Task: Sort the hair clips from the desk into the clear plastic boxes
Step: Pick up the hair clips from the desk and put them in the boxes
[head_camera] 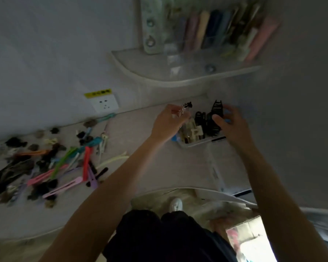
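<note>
A clear plastic box point(201, 143) stands at the back right of the desk with several black and cream claw clips inside. My left hand point(167, 123) hovers over its left side and pinches a small clear clip with a black tip point(185, 108). My right hand point(230, 125) is at the box's right side, fingers curled round a tall black claw clip point(217, 108) that stands up out of the box. A pile of coloured and dark hair clips point(51, 163) lies spread over the left of the desk.
A wall socket point(104, 103) sits on the back wall. Above the box a curved shelf point(159, 78) carries books and a clear organiser. The desk's front edge point(206, 191) curves in front of me; my legs and a shoe show below it.
</note>
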`<move>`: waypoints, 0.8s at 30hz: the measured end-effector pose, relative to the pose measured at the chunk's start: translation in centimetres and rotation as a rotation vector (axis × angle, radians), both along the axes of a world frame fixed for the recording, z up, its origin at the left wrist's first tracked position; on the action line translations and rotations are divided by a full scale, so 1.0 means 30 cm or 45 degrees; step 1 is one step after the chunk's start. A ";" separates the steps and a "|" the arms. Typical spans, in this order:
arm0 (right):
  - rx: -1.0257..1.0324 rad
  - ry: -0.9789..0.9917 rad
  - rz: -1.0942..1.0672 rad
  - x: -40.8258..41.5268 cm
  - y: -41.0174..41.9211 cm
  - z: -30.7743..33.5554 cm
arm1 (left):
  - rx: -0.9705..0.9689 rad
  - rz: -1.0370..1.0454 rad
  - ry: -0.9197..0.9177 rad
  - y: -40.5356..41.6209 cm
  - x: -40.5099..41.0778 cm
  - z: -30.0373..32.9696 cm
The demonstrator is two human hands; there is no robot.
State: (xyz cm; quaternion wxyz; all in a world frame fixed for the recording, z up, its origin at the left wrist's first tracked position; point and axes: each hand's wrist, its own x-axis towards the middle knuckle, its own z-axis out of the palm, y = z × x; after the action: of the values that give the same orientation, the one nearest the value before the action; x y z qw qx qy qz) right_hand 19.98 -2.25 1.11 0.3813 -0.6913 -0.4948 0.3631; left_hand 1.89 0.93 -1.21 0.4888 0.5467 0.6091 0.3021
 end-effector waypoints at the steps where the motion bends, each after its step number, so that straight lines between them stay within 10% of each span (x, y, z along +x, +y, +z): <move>1: 0.002 -0.096 0.034 0.037 0.021 -0.011 | 0.008 0.021 0.041 0.015 0.050 -0.007; 5: 0.018 -0.346 0.118 0.149 0.095 -0.062 | 0.056 0.056 0.119 0.056 0.267 -0.010; 13: 0.105 -0.613 0.223 0.189 0.140 -0.152 | 0.209 -0.179 1.006 0.048 0.367 -0.128; 24: 0.123 -0.707 0.318 0.177 0.182 -0.164 | 0.317 -0.792 1.086 0.038 0.275 -0.175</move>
State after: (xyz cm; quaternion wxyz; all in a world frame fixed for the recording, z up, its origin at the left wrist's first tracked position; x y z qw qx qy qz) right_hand 25.28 3.19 -3.82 0.2163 -0.6791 -0.6779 0.1803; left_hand 10.12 2.06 -6.46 0.1960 0.8291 0.5225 -0.0355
